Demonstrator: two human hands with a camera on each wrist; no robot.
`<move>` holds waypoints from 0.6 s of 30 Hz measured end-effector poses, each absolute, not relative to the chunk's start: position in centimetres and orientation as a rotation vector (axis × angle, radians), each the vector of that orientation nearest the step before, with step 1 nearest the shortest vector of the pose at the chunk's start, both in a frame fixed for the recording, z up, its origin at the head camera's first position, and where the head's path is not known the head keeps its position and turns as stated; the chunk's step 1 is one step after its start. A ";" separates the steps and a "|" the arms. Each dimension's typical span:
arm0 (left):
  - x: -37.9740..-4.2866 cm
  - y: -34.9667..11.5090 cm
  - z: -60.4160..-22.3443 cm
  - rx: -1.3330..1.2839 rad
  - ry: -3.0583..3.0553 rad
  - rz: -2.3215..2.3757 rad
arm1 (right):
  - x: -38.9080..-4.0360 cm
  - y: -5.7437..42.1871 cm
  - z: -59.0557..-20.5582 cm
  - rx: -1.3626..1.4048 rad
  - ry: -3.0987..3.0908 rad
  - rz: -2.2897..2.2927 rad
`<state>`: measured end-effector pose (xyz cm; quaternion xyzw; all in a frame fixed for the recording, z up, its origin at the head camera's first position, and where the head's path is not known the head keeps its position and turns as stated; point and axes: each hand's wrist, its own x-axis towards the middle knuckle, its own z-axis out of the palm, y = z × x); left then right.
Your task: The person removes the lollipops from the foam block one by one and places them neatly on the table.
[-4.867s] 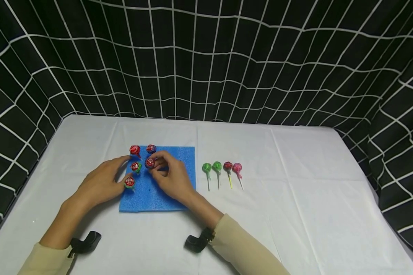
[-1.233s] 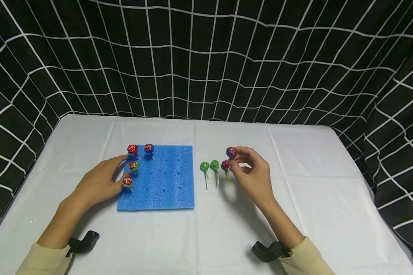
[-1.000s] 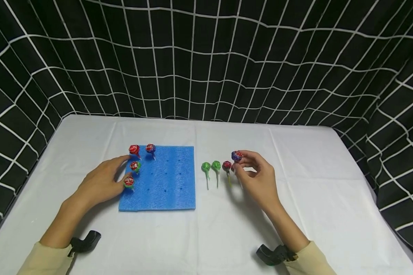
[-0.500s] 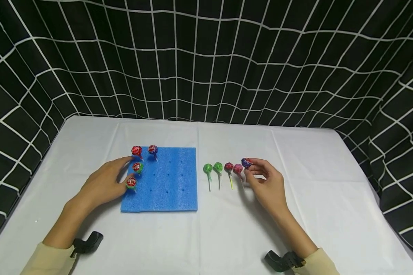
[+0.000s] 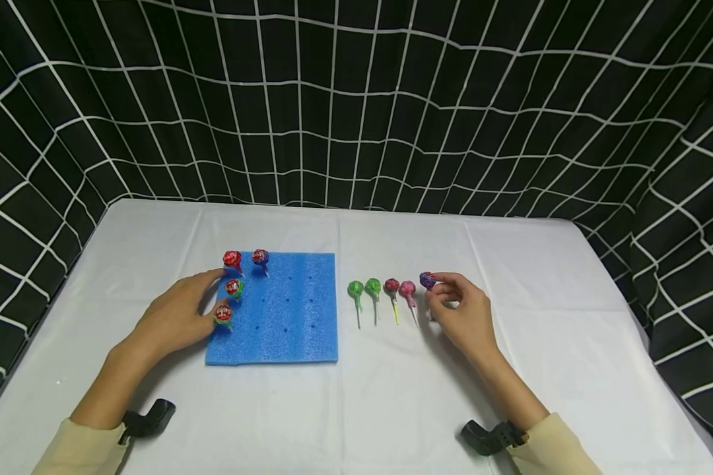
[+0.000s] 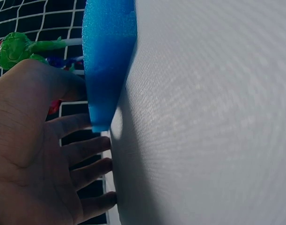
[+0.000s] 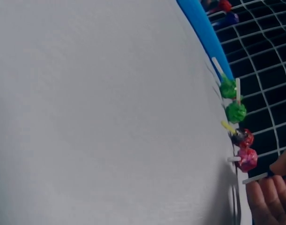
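My right hand (image 5: pixel 463 316) pinches a purple-and-red wrapped lollipop (image 5: pixel 427 280) low over the table, just right of a pink lollipop (image 5: pixel 408 289). In the right wrist view its white stick (image 7: pixel 255 178) points out from the fingers near the cloth. My left hand (image 5: pixel 175 316) rests at the left edge of a blue foam block (image 5: pixel 297 343), thumb and forefinger spread along it. Standing in the foam are a red lollipop (image 5: pixel 232 259), a blue-and-red lollipop (image 5: pixel 260 257) and two red-and-green lollipops, the nearer one (image 5: pixel 222 314) beside my left thumb.
Left of the pink lollipop, a dark red lollipop (image 5: pixel 391 287) with a yellow stick and two green lollipops, one of them (image 5: pixel 373 287) beside it, lie in a row. Small holes dot the foam. A white cloth (image 5: pixel 541 284) covers the table, with a black gridded curtain (image 5: pixel 356 105) behind.
My right hand has taken the purple-and-red lollipop from the foam, carried it right, and lowered it beyond the pink lollipop. My left hand stays at the foam's edge.
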<state>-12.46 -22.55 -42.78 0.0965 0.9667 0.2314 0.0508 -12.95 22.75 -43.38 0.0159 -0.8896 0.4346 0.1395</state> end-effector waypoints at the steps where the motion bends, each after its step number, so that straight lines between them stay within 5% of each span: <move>1: -12.5 -22.5 -42.8 0.291 2.942 0.704 | -13.1 22.8 -43.4 0.042 -2.587 1.244; 18: -12.6 -22.6 -42.8 0.295 2.942 0.699 | -14.4 23.7 -42.7 0.044 -2.844 1.166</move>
